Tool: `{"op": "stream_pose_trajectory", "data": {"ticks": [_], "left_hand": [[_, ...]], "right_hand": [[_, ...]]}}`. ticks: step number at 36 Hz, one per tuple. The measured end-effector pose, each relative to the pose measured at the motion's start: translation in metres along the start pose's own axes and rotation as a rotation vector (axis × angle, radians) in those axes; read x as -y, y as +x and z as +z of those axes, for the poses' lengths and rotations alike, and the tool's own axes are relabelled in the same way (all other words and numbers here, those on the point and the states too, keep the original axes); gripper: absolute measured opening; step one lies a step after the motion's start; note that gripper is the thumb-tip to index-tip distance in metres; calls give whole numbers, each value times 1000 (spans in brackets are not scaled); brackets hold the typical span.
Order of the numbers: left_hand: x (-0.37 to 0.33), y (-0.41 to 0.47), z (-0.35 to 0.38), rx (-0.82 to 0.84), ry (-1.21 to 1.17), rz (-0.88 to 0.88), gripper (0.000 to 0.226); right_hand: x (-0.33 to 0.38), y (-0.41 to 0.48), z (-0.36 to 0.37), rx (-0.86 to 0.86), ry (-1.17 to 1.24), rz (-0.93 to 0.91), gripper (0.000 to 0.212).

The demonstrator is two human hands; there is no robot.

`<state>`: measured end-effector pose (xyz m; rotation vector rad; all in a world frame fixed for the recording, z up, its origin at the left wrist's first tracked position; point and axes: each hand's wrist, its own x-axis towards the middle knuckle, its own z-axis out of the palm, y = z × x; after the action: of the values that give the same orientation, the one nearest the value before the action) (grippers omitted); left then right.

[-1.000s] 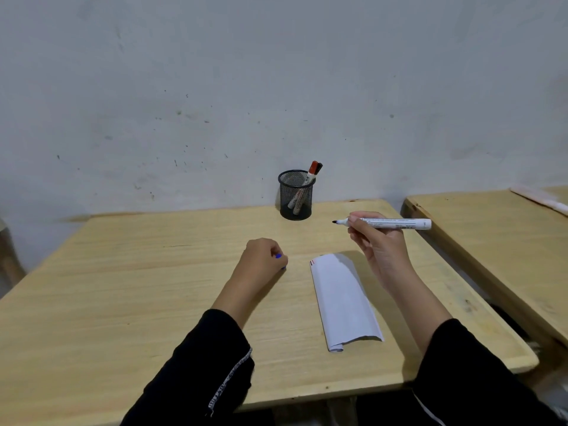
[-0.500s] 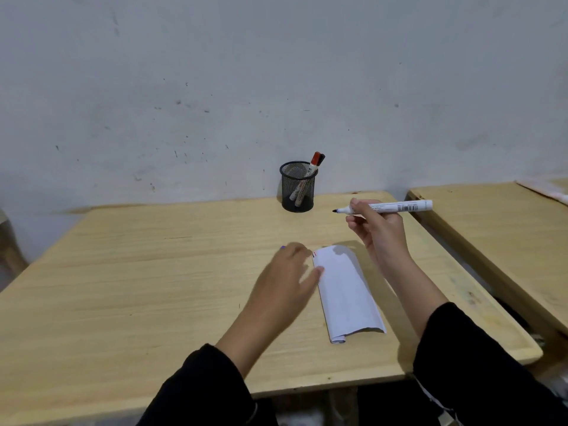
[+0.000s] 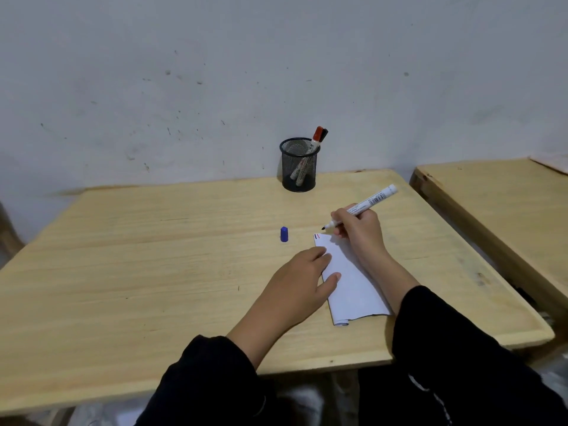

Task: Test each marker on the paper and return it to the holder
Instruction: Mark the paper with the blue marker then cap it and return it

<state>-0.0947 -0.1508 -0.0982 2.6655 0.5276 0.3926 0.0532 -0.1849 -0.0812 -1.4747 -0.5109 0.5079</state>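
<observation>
My right hand grips an uncapped white marker, its dark tip just above the far left corner of the folded white paper. That corner bears short red and dark strokes. My left hand lies flat, fingers spread, pressing on the paper's left edge. The blue cap stands upright on the wooden table, left of the paper. A black mesh holder at the table's far edge holds a red-capped and a black-capped marker.
The grey wall rises right behind the holder. A second wooden table stands to the right across a narrow gap, with a pale object at its far right edge.
My left hand set the blue cap down on the table and moved right onto the paper. My right hand lowered the marker tip to the paper's far corner.
</observation>
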Motion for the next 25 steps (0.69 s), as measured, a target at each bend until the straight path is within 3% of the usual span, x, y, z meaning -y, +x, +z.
{"op": "stream_pose_trajectory", "data": {"ticks": [6, 25], "left_hand": [[0, 2, 3, -13, -4, -15, 42], [-1, 3, 1, -5, 6, -18, 46]], "right_hand": [[-3, 2, 2, -10, -145, -41, 12], [-2, -1, 6, 43, -224, -72, 11]]}}
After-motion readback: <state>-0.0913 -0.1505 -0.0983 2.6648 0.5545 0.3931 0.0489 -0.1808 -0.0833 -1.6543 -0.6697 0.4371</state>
